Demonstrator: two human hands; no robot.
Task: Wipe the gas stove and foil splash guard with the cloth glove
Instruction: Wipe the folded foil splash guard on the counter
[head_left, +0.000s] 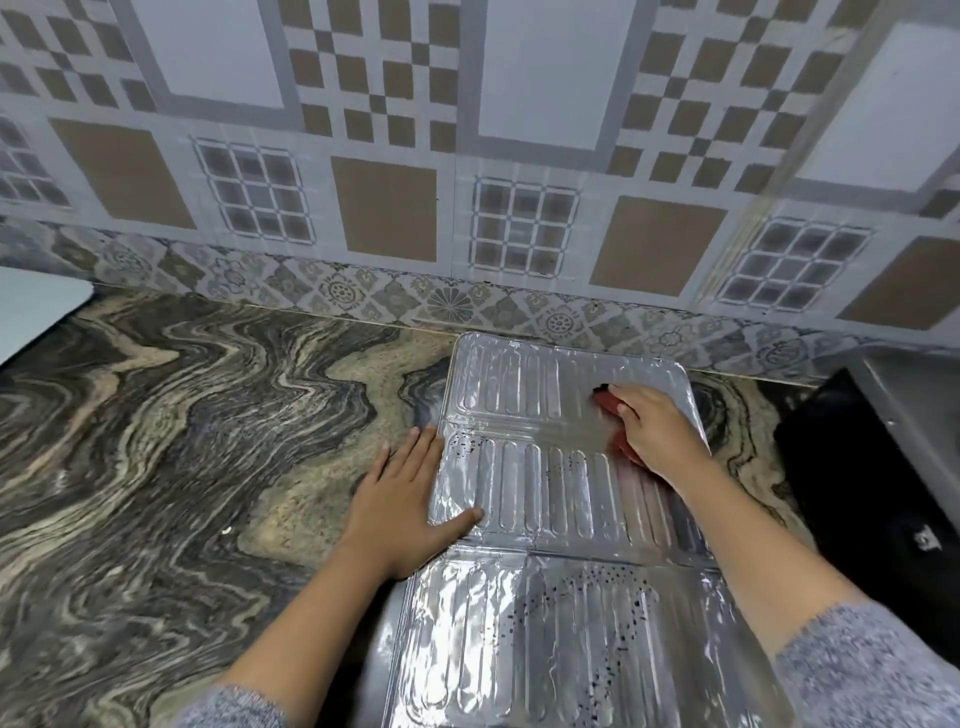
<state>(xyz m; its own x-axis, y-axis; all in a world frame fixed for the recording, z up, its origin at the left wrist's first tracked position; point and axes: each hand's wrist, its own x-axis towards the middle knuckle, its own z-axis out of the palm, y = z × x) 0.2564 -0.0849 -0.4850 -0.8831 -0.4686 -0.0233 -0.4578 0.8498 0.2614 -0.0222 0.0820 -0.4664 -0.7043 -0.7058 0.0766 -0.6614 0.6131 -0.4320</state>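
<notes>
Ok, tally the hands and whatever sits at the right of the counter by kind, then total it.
hands: 2, the left hand and the right hand
foil splash guard: 1
red cloth: 1
stove: 1
Total: 5

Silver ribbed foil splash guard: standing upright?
No, the foil splash guard lies flat on the swirled stone countertop.

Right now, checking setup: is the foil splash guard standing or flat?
Flat: the foil splash guard lies unfolded, three panels spread on the countertop.
</notes>
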